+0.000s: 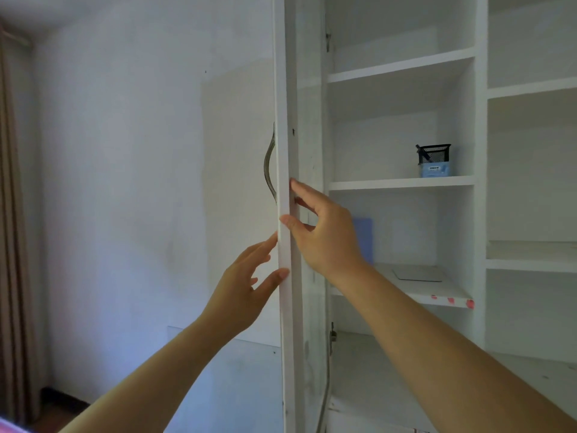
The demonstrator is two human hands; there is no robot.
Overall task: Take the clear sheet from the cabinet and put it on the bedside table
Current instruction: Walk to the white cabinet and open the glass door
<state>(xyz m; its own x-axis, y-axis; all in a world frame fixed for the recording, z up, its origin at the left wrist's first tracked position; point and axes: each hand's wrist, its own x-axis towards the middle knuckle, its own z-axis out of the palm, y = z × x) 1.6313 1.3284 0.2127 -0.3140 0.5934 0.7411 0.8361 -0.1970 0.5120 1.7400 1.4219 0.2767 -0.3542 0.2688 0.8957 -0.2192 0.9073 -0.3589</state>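
The white cabinet [402,182] stands open, and its door [285,151] is seen edge-on in the middle of the view. My right hand [321,232] rests on the door's edge, thumb on the front of it and fingers behind. My left hand [246,285] touches the same edge lower down from the outer side, fingers spread and holding nothing. A clear sheet [418,272] lies flat on the shelf behind my right wrist. The bedside table is out of view.
A black mesh pen holder [433,154] sits on a blue box [434,169] one shelf above. A bluish panel [363,235] leans at the back of the sheet's shelf. A curved metal handle [269,165] is on the door. A curtain [12,214] hangs at far left.
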